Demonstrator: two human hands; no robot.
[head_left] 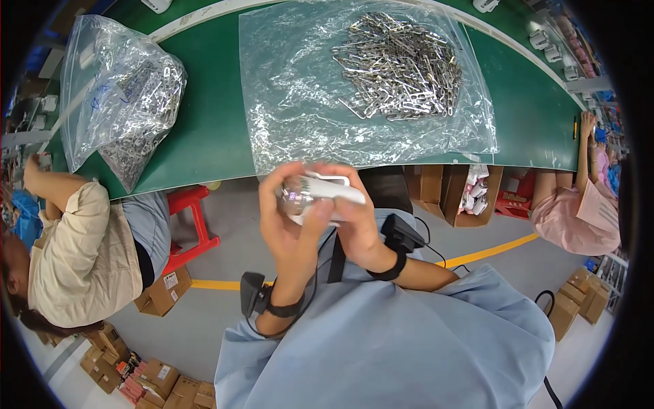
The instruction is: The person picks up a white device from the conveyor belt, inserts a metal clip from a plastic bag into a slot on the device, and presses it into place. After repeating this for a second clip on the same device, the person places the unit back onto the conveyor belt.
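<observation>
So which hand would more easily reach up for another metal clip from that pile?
Probably the right hand: the clip pile lies on the plastic sheet up to its side. The left hand cradles the white part from beneath, so it seems busier.

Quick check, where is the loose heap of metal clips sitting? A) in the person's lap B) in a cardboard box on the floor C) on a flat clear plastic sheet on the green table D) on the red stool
C: the heap of metal clips lies on the clear plastic sheet spread over the green table, beyond both hands, which hold a white part.
</observation>
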